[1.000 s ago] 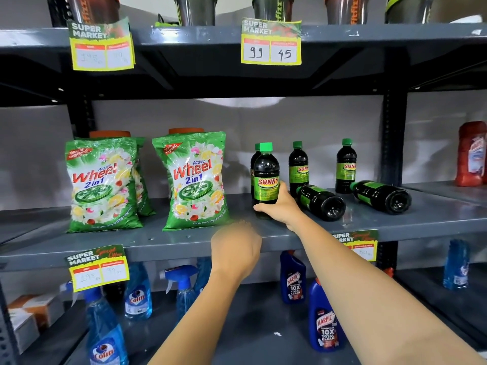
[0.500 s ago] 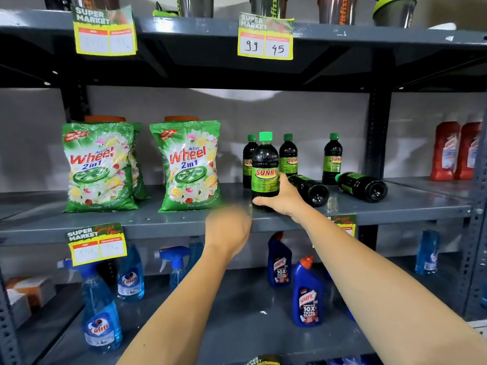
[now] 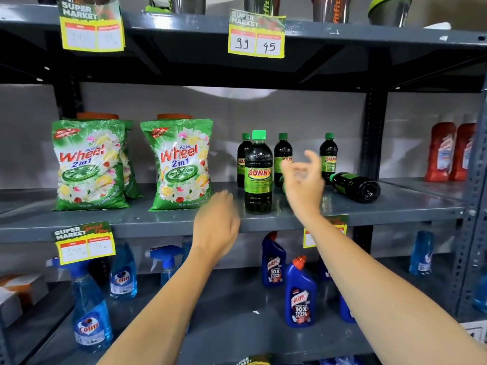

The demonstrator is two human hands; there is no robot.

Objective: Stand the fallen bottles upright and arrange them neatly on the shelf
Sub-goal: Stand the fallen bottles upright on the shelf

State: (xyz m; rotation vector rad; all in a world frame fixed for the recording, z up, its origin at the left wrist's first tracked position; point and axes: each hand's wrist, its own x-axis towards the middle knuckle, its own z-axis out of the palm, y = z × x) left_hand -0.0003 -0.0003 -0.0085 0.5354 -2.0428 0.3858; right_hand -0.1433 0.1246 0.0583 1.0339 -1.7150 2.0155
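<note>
A dark Sunny bottle with a green cap (image 3: 258,172) stands upright near the front of the grey middle shelf (image 3: 395,209). Three more Sunny bottles stand behind it: one (image 3: 242,156) at the left, one (image 3: 282,154) in the middle, one (image 3: 328,156) at the right. Another bottle (image 3: 355,186) lies on its side, base toward me. A second fallen bottle is almost wholly hidden behind my right hand (image 3: 303,183), which is blurred, fingers spread, holding nothing, just right of the front bottle. My left hand (image 3: 216,225) hovers empty at the shelf's front edge.
Two green Wheel detergent bags (image 3: 181,164) stand left of the bottles. Red bottles (image 3: 448,151) are on the neighbouring shelf at right. Blue Harpic bottles (image 3: 300,293) and Colin sprays (image 3: 92,312) fill the shelf below. Price tags hang on shelf edges.
My right hand has let go of the front upright bottle and moved right and up with its fingers spread. The left hand has barely shifted.
</note>
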